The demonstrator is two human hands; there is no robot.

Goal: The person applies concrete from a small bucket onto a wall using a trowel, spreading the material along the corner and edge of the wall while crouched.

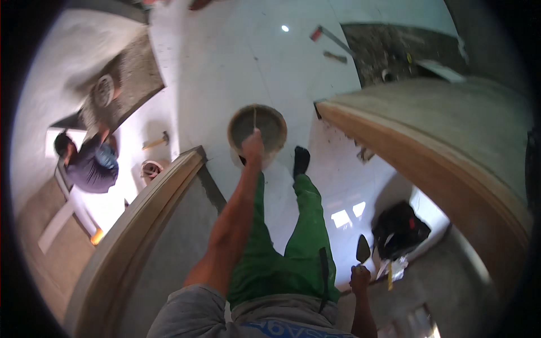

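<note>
My left arm reaches forward, and my left hand (pixel 253 147) is closed around the thin pale handle of a round bucket (pixel 282 121). Inside the bucket is a grey, smooth-looking mix (pixel 245 122). Whether the bucket rests on the floor or hangs just above it, I cannot tell. Off to my right side, my right hand (pixel 360 277) grips a trowel (pixel 363 249) by its handle, the pointed blade upward and away from the bucket.
Wooden door frames stand left (pixel 169 194) and right (pixel 394 138) of me. Beyond the left one crouches a co-worker (pixel 93 163), near a hammer (pixel 156 141) and a bucket (pixel 151 170). A black bag (pixel 399 230) lies at right. Far right are a red-ended tool (pixel 332 39) and rough untiled ground (pixel 389 48).
</note>
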